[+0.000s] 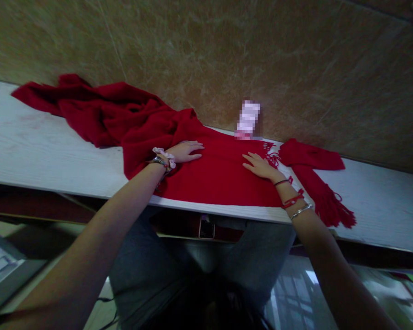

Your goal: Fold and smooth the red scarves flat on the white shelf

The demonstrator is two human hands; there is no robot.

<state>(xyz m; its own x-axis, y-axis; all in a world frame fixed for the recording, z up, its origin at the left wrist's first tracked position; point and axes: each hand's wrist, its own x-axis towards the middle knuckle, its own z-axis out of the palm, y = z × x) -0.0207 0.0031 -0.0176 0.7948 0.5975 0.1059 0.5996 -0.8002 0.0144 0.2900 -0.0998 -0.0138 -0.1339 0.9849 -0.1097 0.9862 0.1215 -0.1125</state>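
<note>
A long red scarf (pixel 223 176) with fringed ends lies across a white table (pixel 30 146). Its middle part is spread flat in front of me, while the left part is bunched up (pixel 99 110). My left hand (pixel 187 151) lies flat on the flat part, fingers stretched out and pointing right. My right hand (pixel 259 166) rests palm down on the scarf near the fringe (pixel 271 158), fingers apart. A second fringed end (pixel 333 206) hangs over the table's near edge on the right.
A brown marbled floor (pixel 261 59) lies beyond the table. A small pixelated pink object (pixel 248 120) stands at the far table edge. My lap in grey trousers (pixel 151 270) is below the table edge, with a phone (pixel 206 228) on a shelf under it.
</note>
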